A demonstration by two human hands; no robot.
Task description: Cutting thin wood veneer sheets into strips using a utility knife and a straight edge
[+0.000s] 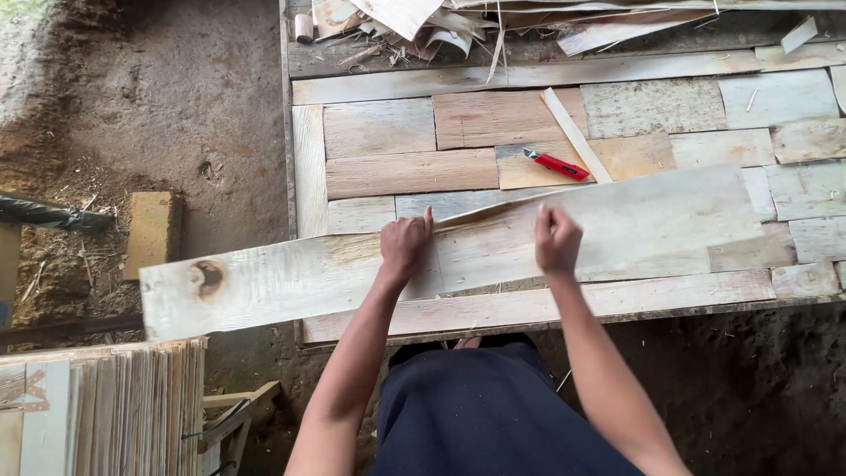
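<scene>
A long pale sheet of wood veneer (291, 278) lies slanted across the front of a work table (308, 167), its left end with a dark knot hanging over the dirt floor. My left hand (404, 246) grips the sheet's far edge near the middle, where a split runs along the grain. My right hand (556, 239) is closed on the same edge a little to the right. A red utility knife (556, 165) lies on the table beyond my hands, apart from both.
The table top is covered with patched veneer pieces, a thin wood strip (576, 135) and a heap of scraps (458, 31) at the back. A stack of veneer sheets (101, 405) stands at lower left. A yellowish block (152, 231) lies on the dirt floor.
</scene>
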